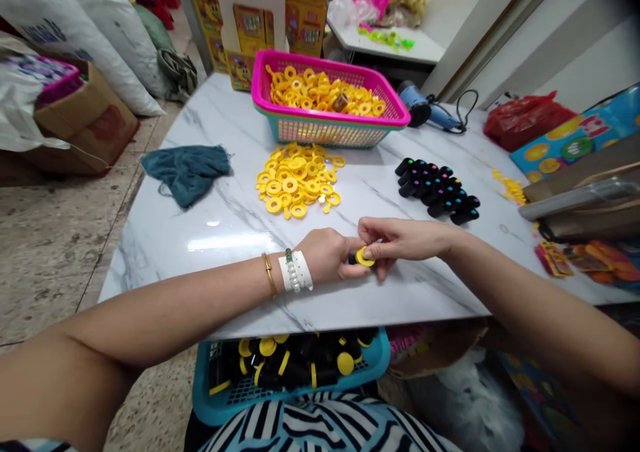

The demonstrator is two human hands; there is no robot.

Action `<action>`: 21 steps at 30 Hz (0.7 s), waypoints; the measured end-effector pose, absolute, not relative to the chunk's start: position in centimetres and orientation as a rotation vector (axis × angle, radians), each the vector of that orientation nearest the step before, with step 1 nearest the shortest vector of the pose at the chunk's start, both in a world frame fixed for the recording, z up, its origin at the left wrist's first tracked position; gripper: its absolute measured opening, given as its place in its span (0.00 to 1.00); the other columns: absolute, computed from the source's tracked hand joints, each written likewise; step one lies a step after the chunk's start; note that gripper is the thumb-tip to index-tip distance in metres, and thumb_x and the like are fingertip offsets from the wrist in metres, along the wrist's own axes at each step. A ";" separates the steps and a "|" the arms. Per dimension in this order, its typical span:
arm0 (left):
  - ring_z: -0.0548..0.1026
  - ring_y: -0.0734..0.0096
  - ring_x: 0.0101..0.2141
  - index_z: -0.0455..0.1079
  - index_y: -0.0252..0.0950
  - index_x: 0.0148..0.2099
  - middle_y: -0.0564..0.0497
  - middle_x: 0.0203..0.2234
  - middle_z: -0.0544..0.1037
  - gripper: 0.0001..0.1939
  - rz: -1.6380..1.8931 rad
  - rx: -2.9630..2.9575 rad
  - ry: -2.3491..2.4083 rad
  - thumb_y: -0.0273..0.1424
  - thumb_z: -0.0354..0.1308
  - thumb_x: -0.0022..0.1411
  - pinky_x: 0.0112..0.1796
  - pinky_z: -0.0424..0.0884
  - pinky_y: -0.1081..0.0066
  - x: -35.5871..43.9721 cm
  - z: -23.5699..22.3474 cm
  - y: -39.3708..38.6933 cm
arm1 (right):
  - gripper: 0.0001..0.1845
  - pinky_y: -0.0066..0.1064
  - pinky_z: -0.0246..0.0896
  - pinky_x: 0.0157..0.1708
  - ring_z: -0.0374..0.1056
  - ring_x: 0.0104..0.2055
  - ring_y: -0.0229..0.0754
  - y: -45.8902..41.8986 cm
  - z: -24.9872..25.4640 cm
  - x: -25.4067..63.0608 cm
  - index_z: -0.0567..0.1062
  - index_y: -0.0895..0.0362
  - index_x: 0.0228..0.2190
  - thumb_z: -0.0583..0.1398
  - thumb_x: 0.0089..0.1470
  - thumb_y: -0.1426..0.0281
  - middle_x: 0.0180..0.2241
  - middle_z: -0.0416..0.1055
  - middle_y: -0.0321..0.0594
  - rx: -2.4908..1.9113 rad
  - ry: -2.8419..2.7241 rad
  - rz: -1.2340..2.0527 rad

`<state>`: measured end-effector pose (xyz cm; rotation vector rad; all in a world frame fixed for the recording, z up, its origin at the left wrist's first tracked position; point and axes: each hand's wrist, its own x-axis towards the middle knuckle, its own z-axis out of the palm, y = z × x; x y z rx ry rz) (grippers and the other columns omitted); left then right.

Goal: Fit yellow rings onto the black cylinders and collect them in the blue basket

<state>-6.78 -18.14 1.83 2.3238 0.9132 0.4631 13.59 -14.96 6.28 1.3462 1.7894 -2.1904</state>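
Note:
My left hand (327,255) is closed around a small black cylinder (353,258), most of which the fingers hide. At its end is a round yellow cap (367,259), pinched between thumb and fingers of my right hand (400,239). Both hands meet just above the near part of the marbled table (240,309). Beyond them lies a loose pile of yellow ring-shaped caps (295,180). To the right, several black cylinders (437,189) with coloured dots on their ends lie in a tight group.
A pink basket (333,115) of yellow-orange parts sits at the back. Left of the pile is a dark teal cloth (187,172). A blue power tool (440,112) and a red bag (530,120) lie back right. Below the edge, a blue basket (203,399) holds capped black cylinders.

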 end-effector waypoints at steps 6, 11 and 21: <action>0.69 0.76 0.21 0.76 0.41 0.44 0.56 0.19 0.74 0.15 0.490 2.346 0.900 0.41 0.56 0.59 0.24 0.59 0.75 -6.9 1.8 -18.3 | 0.19 0.32 0.73 0.30 0.76 0.29 0.40 -13.9 5.6 14.1 0.66 0.57 0.31 0.68 0.48 0.59 0.30 0.76 0.38 1.224 1.680 -2.182; 0.72 0.73 0.23 0.77 0.43 0.44 0.55 0.21 0.76 0.16 0.492 2.364 0.895 0.43 0.57 0.57 0.25 0.59 0.74 -6.8 1.5 -17.8 | 0.15 0.30 0.73 0.24 0.74 0.27 0.40 -13.2 6.7 13.1 0.71 0.58 0.28 0.70 0.44 0.63 0.28 0.74 0.37 1.276 1.745 -1.983; 0.78 0.56 0.32 0.70 0.36 0.48 0.45 0.30 0.79 0.23 0.324 2.596 0.962 0.48 0.55 0.58 0.28 0.67 0.68 -7.1 2.1 -18.7 | 0.12 0.31 0.68 0.27 0.70 0.28 0.39 -20.4 7.3 11.1 0.67 0.54 0.33 0.63 0.52 0.63 0.32 0.71 0.37 1.692 2.243 -1.559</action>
